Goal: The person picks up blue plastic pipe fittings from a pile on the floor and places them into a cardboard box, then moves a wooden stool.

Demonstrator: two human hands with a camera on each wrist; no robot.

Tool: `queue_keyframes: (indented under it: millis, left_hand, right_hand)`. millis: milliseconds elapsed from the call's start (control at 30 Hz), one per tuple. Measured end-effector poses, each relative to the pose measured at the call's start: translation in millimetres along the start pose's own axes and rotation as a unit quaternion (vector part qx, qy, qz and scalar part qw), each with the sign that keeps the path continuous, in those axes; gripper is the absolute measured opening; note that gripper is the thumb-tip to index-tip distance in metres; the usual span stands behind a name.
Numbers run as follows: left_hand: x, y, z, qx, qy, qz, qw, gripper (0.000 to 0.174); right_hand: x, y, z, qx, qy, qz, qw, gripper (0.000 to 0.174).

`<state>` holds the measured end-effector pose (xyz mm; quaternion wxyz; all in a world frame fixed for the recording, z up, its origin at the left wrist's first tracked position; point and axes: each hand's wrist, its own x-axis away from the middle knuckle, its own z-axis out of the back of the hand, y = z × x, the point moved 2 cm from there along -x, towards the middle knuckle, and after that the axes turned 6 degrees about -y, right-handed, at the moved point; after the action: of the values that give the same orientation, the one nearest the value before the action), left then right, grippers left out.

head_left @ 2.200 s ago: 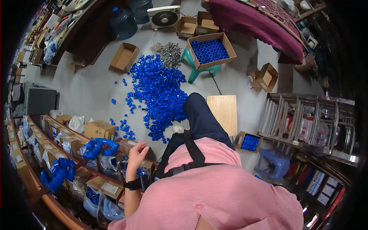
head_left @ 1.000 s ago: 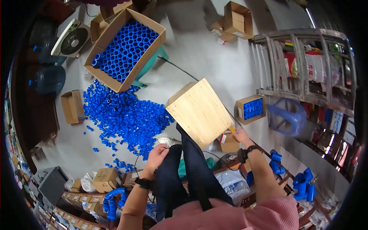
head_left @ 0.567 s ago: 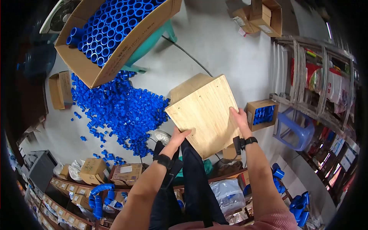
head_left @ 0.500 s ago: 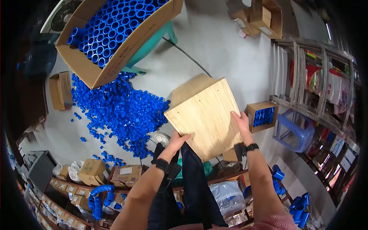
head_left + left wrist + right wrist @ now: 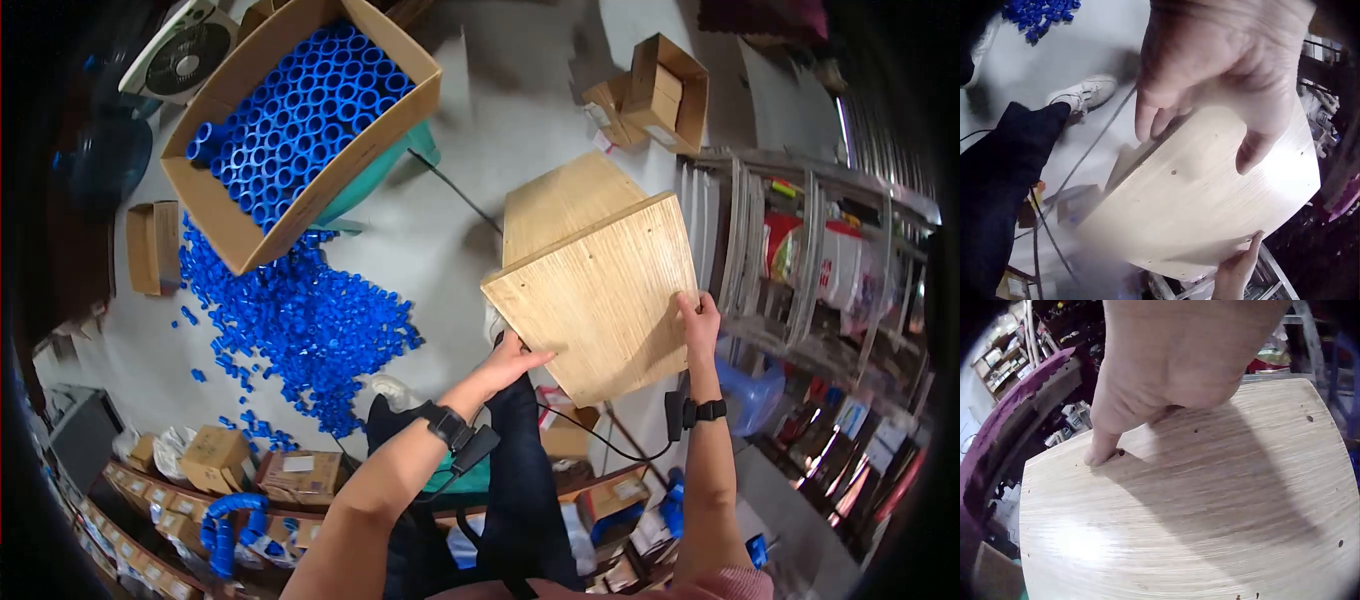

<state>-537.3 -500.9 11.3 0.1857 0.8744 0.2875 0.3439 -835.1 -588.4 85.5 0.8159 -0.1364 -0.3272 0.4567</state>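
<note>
A pale wooden stool (image 5: pixel 605 300), a flat square board with a side panel below it, hangs tilted between my two hands. My left hand (image 5: pixel 503 365) grips the board's near left edge, thumb on the top face and fingers curled under the edge in the left wrist view. On the opposite edge my right hand (image 5: pixel 702 328) grips the board, its thumb lying on the face. In the right wrist view the right hand (image 5: pixel 1172 356) covers part of that edge, and its other fingers are hidden behind the wood. Small dark nail holes dot the board.
A carton (image 5: pixel 300 130) packed with blue pipe fittings stands on a green stool (image 5: pixel 375 180) at upper left. Loose blue fittings (image 5: pixel 300 320) cover the floor below it. A metal ladder (image 5: pixel 790 250) and a blue plastic stool (image 5: pixel 752 390) are at right. A cable (image 5: pixel 455 190) crosses the floor.
Both hands have taken hold of the wooden stool, the right hand first. It has been lifted, tilted and carried to the right. The head view has swung round and down.
</note>
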Motion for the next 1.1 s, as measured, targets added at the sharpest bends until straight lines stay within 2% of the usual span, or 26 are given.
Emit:
queue_keyframes:
  millis: [200,267,367,467,567,633,733,800,867,933,967,1000,1033,1067,1100]
  left_hand:
    - [-120,12,14,-0.037,0.014,0.093,0.995,0.071]
    - [-143,34,11,-0.037,0.04,0.054,0.997,0.07]
    - [-173,58,11,-0.03,0.042,0.066,0.996,0.068]
    - [-203,57,13,-0.012,0.034,0.055,0.998,0.069]
    - [-218,61,9,-0.011,0.03,0.105,0.994,0.064]
    - [-215,56,8,0.004,0.032,0.071,0.997,0.062]
    - [-180,52,12,0.019,0.061,0.025,0.998,0.055]
    - [-147,22,36,-0.068,0.075,0.023,0.995,0.05]
    - [-91,2,60,-0.178,0.149,0.064,0.971,0.044]
    - [-21,-11,81,-0.197,0.193,0.096,0.956,0.04]
    - [19,-16,86,-0.188,0.245,0.083,0.948,0.038]
    - [61,-21,88,-0.178,0.297,0.067,0.936,0.035]
    - [101,-30,91,-0.146,0.322,0.088,0.931,0.033]
    - [140,-38,89,-0.112,0.345,0.108,0.926,0.031]
    - [178,-39,86,-0.128,0.331,0.114,0.928,0.035]
  right_hand:
    - [-139,0,-12,0.033,-0.048,0.014,0.998,0.043]
    - [-174,-5,-22,0.058,-0.06,0.001,0.997,0.049]
    - [-231,0,-29,0.084,-0.081,0.023,0.993,0.06]
    - [-268,-6,-29,0.114,-0.082,0.014,0.99,0.062]
    - [-316,21,-23,0.134,-0.125,0.034,0.982,0.063]
    - [-335,27,-21,0.144,-0.132,0.031,0.98,0.063]
    - [-344,18,-22,0.195,-0.127,0.019,0.972,0.062]
    - [-356,26,-18,0.195,-0.181,0.032,0.963,0.064]
    - [-349,41,-14,0.132,-0.131,0.078,0.979,0.061]
    - [-294,13,-4,0.105,-0.077,0.143,0.981,0.055]
    - [-268,10,3,0.152,-0.032,0.195,0.968,0.046]
    - [-237,1,10,0.122,-0.057,0.193,0.972,0.04]
    - [-214,5,20,0.153,-0.065,0.25,0.954,0.031]
    - [-193,14,31,0.146,-0.083,0.2,0.965,0.028]
    - [-178,46,46,0.132,-0.081,0.178,0.972,0.026]
